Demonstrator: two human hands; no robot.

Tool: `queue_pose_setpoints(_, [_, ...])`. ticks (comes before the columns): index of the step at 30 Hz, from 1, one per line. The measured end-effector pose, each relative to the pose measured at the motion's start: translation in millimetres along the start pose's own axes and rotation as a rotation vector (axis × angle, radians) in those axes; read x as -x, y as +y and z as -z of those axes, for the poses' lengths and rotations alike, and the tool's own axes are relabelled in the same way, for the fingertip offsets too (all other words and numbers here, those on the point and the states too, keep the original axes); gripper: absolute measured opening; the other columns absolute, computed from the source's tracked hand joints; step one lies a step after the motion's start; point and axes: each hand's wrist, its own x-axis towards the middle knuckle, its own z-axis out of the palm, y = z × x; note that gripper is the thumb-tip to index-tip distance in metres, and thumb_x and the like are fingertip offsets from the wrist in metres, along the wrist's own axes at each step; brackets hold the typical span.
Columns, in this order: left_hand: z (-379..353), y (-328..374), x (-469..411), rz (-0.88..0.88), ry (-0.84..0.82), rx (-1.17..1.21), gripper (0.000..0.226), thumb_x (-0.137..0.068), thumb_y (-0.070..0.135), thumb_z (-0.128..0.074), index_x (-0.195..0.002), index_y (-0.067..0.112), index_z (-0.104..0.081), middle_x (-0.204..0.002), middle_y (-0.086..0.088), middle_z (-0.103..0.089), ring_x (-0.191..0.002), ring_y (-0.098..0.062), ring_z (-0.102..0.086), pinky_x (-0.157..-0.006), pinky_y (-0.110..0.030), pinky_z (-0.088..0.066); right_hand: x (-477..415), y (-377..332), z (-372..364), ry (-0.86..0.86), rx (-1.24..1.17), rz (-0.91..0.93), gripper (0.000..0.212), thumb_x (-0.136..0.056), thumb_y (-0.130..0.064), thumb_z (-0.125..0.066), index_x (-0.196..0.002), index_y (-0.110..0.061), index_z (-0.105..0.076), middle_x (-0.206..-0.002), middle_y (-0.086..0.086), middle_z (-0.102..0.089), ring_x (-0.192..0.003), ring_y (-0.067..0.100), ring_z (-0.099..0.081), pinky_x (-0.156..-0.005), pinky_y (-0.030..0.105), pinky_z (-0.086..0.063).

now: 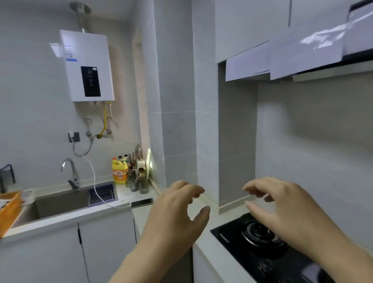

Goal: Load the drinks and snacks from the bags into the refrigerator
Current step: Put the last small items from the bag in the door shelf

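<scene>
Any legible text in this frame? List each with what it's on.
Nothing reads legibly.
Water heater: blue sticker and black panel print, blurred.
Yellow detergent bottle: orange label, characters too small.
Gas stove: white brand mark near its front edge, blurred.

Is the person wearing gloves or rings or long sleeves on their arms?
No. The left hand and the right hand are bare: no gloves, rings or watch show. The forearms are bare too, with no sleeve in view down to the picture's edge.
</scene>
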Motion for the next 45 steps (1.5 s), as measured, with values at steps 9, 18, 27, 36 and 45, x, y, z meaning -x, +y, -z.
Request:
queue_pose_setpoints(9, [-90.0,47.3,-63.1,-0.195,-0.136,0.229,0.031,-0.086,0.039,-0.06,-0.116,0.031,-0.06,-0.102,0.02,-0.054,-0.093,0.002,-0.053,-0.084,-0.021,-0.047,25.2,78.8,36.0,0.053,0.198,-0.242,0.023,-0.088,-0.036,-0.062,-0.111,-0.035,-0.062,-0.097,-0.029,-0.055,-0.087,-0.016,-0.047,-0.074,0.004,-0.037])
queue_pose_setpoints(18, [-167.7,76.8,-103.8,-0.425,-0.309,0.485,0.035,-0.087,0.041,-0.057,-0.121,0.033,-0.056,-0.106,0.024,-0.052,-0.094,0.007,-0.051,-0.081,-0.014,-0.047,59.1,104.0,57.3,0.089,0.392,-0.582,0.026,-0.09,-0.037,-0.059,-0.116,-0.035,-0.06,-0.103,-0.026,-0.054,-0.089,-0.009,-0.05,-0.081,0.01,-0.04])
queue_pose_setpoints(27, [-250.3,171.1,-80.3,-0.59,-0.543,0.733,0.036,-0.086,0.037,-0.06,-0.121,0.029,-0.058,-0.107,0.018,-0.054,-0.093,0.003,-0.053,-0.084,-0.02,-0.048,156.0,132.3,92.8,0.163,0.511,-0.937,0.019,-0.083,-0.027,-0.068,-0.102,-0.028,-0.067,-0.091,-0.018,-0.061,-0.084,0.001,-0.058,-0.079,0.028,-0.05])
queue_pose_setpoints(36, [-321.7,289.0,-32.8,-0.635,-0.683,0.789,0.032,-0.085,0.035,-0.062,-0.116,0.03,-0.06,-0.104,0.017,-0.055,-0.09,0.003,-0.055,-0.084,-0.021,-0.047,268.1,196.2,143.5,0.24,0.466,-1.14,0.016,-0.082,-0.025,-0.068,-0.095,-0.033,-0.065,-0.089,-0.022,-0.06,-0.085,-0.004,-0.057,-0.081,0.023,-0.049])
queue_pose_setpoints(45, [-402.8,343.4,7.0,-0.588,-0.84,0.706,0.028,-0.083,0.036,-0.065,-0.111,0.032,-0.061,-0.098,0.019,-0.057,-0.085,0.007,-0.054,-0.078,-0.013,-0.045,356.6,275.4,145.3,0.258,0.333,-1.275,0.02,-0.08,-0.024,-0.071,-0.099,-0.027,-0.067,-0.09,-0.017,-0.062,-0.083,0.001,-0.057,-0.081,0.026,-0.05])
